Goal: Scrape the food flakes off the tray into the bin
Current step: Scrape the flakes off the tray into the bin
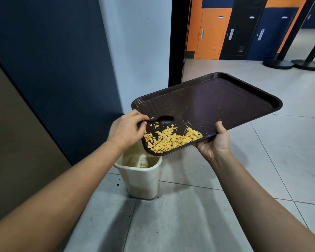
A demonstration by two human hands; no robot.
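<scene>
A dark brown tray (225, 99) is tilted, its near left corner lowest, above a cream bin (144, 180). Yellow food flakes (171, 139) are heaped along the tray's low near edge. My right hand (215, 142) grips the tray's near edge, thumb on top and fingers underneath. My left hand (125, 130) pinches the handle of a black spoon (164, 120), whose bowl lies on the tray just above the flakes. A few flakes lie in the bottom of the bin.
The bin stands on a grey tiled floor beside a dark blue wall panel (53, 70). Dark crumbs dot the floor around it. Far right stand black barrier post bases (278, 63); orange and blue doors lie beyond.
</scene>
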